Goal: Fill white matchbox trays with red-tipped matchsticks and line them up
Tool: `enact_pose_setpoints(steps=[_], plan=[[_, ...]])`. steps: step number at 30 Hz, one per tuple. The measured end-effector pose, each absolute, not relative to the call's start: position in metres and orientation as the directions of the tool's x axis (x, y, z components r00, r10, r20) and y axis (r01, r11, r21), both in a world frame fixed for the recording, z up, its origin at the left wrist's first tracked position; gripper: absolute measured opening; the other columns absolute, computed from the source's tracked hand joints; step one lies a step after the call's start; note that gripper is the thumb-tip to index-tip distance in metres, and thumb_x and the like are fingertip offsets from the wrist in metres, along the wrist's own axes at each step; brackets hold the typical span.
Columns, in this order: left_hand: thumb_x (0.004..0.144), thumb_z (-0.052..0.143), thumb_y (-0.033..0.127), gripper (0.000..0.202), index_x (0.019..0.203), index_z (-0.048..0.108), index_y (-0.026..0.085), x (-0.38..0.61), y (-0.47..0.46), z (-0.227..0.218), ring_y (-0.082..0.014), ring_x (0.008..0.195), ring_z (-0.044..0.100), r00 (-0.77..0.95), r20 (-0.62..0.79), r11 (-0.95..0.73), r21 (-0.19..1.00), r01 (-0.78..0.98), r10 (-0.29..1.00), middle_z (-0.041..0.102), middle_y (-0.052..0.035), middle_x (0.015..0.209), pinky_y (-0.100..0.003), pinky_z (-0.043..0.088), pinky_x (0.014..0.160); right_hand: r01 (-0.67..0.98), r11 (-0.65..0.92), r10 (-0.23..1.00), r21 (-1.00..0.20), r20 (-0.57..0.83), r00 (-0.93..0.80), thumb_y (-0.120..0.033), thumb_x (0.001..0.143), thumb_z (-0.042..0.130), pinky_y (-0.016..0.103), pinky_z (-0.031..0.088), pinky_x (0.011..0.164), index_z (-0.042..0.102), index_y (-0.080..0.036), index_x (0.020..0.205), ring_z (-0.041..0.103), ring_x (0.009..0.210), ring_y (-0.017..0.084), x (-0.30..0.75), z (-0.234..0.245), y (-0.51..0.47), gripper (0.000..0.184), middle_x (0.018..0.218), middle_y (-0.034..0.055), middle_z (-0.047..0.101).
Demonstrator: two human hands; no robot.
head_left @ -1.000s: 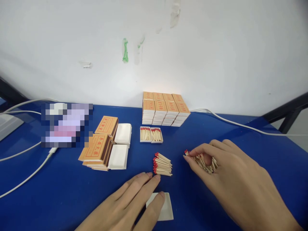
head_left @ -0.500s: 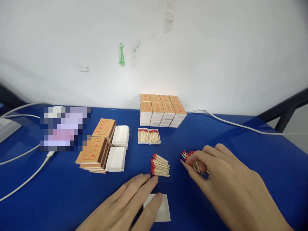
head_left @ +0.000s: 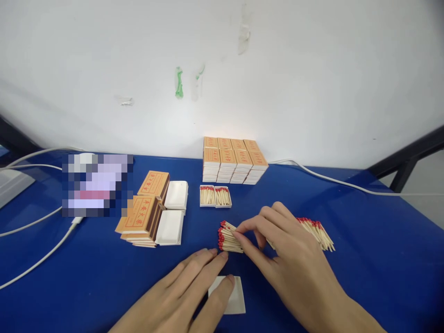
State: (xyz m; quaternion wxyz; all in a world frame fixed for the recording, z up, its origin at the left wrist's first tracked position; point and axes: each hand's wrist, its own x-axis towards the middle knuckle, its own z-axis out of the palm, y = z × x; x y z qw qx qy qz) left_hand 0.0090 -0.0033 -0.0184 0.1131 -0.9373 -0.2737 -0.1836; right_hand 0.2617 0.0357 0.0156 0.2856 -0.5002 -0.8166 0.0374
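My right hand (head_left: 291, 263) reaches left across the blue table (head_left: 364, 259), its thumb and fingertips closing on a small bundle of red-tipped matches (head_left: 227, 238). A larger loose heap of matches (head_left: 317, 231) lies just behind that hand. My left hand (head_left: 187, 298) rests flat, fingers stretched out, with its fingertips on an empty white matchbox tray (head_left: 231, 298) at the near edge.
Two filled trays (head_left: 215, 195) sit mid-table, in front of a stacked block of orange matchboxes (head_left: 234, 159) against the wall. Orange sleeves (head_left: 144, 215) and white trays (head_left: 173, 212) are piled at left. White cables (head_left: 34, 259) cross the left side, and another cable (head_left: 333, 180) runs to the right.
My right hand left the large heap of matches and moved left to the small bundle, uncovering the heap. The left hand stayed on the white tray.
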Motion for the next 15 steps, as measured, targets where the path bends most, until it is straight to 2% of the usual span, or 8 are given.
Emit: enact_pose_setpoints(steps=[4,8,12,15], plan=[[0.121,0.040,0.027,0.039,0.143,0.071,0.019,0.0090,-0.0019,-0.0169,-0.0295,0.139,0.071,0.781,0.408,-0.821,-0.118,0.558,0.472,0.070,-0.0120,0.155,-0.041,0.062,0.110,0.791,0.479,0.860,-0.381,0.386,-0.334,-0.022,0.110,0.065,0.041,0.048,0.078,0.072,-0.022,0.096,0.056,0.083,0.022,0.2606,0.0115,0.0375,0.016,0.083,0.0019,0.060],[0.121,0.037,0.028,0.041,0.143,0.070,0.019,0.0090,-0.0016,-0.0168,-0.0282,0.138,0.072,0.779,0.421,-0.820,-0.127,0.558,0.465,0.071,-0.0109,0.153,-0.039,0.063,0.108,0.803,0.415,0.895,-0.428,0.352,-0.275,-0.031,0.111,0.065,0.044,0.050,0.084,0.073,-0.026,0.099,0.057,0.084,0.022,0.2620,0.0140,0.0366,0.015,0.084,0.0010,0.060],[0.121,0.035,0.021,0.041,0.139,0.071,0.019,0.0106,-0.0032,-0.0169,-0.0256,0.133,0.074,0.762,0.449,-0.816,-0.115,0.567,0.466,0.074,-0.0099,0.148,-0.038,0.060,0.111,0.801,0.368,0.927,-0.472,0.255,-0.276,-0.040,0.108,0.069,0.045,0.054,0.086,0.071,-0.027,0.110,0.060,0.101,0.026,0.2631,0.0129,0.0337,0.013,0.106,0.0050,0.066],[0.121,0.034,0.019,0.040,0.137,0.071,0.020,0.0127,-0.0045,-0.0161,-0.0242,0.132,0.074,0.730,0.491,-0.807,-0.090,0.584,0.474,0.077,-0.0078,0.142,-0.037,0.057,0.113,0.792,0.374,0.928,-0.483,0.202,-0.314,-0.040,0.105,0.073,0.050,0.056,0.094,0.067,-0.027,0.123,0.060,0.112,0.028,0.2652,0.0107,0.0314,0.023,0.121,0.0072,0.066]])
